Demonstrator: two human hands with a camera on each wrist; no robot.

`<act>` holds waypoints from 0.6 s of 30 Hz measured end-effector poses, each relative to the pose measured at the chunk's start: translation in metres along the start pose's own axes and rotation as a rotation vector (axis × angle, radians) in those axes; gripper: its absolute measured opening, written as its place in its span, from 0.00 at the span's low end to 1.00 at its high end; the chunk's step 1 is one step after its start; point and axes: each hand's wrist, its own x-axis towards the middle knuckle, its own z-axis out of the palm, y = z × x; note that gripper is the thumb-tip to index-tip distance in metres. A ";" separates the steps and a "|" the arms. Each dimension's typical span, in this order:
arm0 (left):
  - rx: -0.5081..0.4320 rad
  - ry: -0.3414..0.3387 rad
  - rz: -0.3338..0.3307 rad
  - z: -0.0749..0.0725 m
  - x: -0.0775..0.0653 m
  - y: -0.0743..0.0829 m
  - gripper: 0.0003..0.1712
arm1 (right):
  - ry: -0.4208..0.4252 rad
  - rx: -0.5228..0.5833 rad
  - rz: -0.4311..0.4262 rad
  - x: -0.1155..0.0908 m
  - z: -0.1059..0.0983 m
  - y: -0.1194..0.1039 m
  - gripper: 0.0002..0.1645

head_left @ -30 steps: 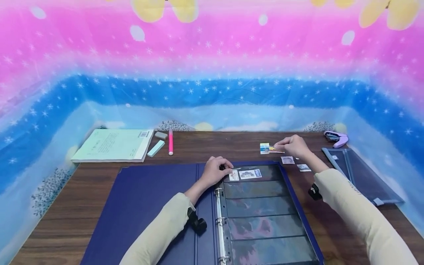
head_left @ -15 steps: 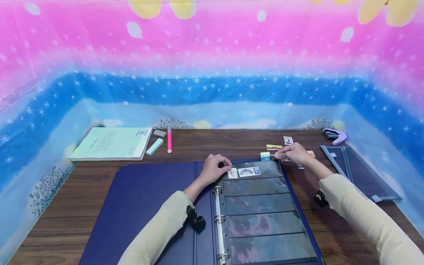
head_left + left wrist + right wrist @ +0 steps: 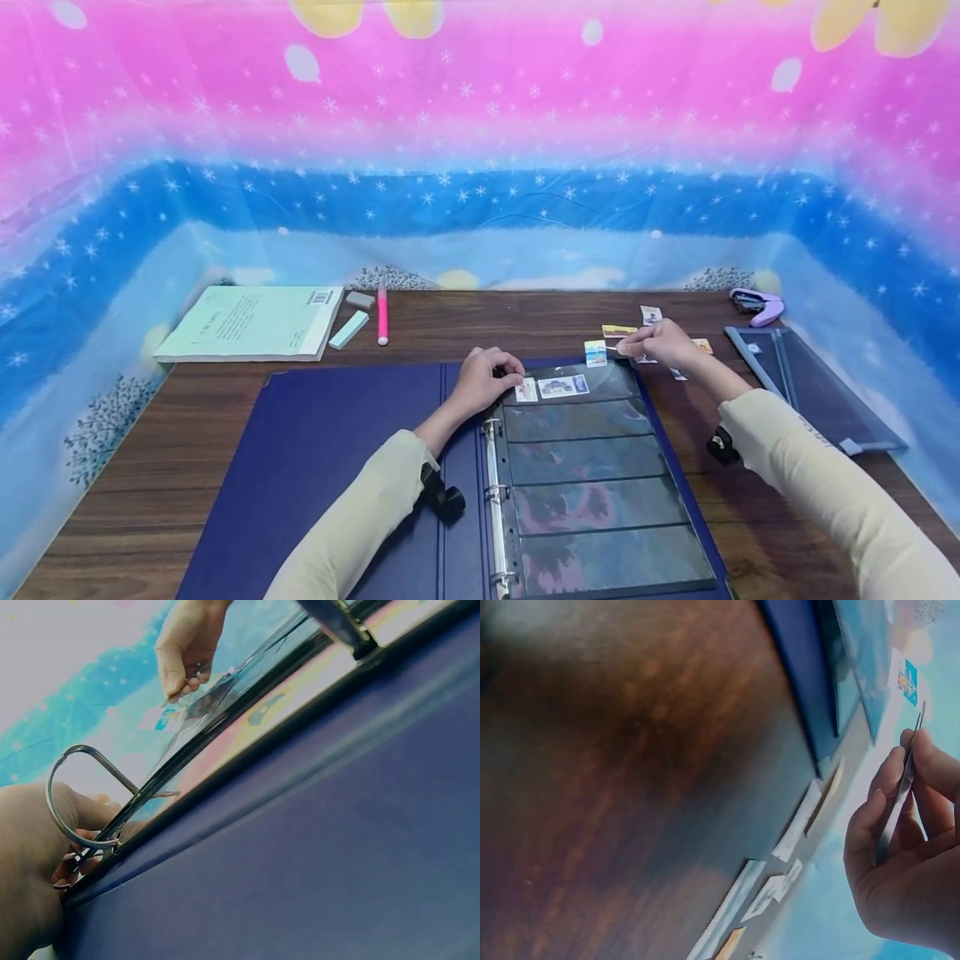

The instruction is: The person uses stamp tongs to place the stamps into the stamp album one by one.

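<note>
My right hand point(image 3: 660, 342) pinches slim metal tweezers point(image 3: 901, 791). At their tips is a small blue-and-yellow stamp point(image 3: 596, 353), held at the far edge of the clear pocket page point(image 3: 585, 458). That page lies in an open dark blue ring binder point(image 3: 360, 450). At the page's top left corner, my left hand point(image 3: 483, 383) pinches the page beside the top ring point(image 3: 90, 750). A small pale stamp point(image 3: 527, 390) by the left thumb and a wider grey-blue stamp point(image 3: 564, 387) sit in the top pocket row.
Loose stamps, among them a yellow-and-red one point(image 3: 619, 331) and a pale one point(image 3: 651, 315), lie around the right hand. A zip pouch point(image 3: 817, 392) and purple stapler point(image 3: 759, 307) are at right. A green book point(image 3: 251, 323), eraser point(image 3: 360, 300), pale green stick point(image 3: 348, 330) and pink marker point(image 3: 383, 317) stand at back left.
The right hand has drawn the blue-and-yellow stamp away from the yellow-and-red one, towards the page's top edge. More loose stamps show behind it. The left hand stays at the page corner.
</note>
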 end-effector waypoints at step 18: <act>-0.002 -0.002 -0.008 0.000 0.001 -0.001 0.03 | -0.079 -0.079 -0.052 0.004 -0.001 0.010 0.16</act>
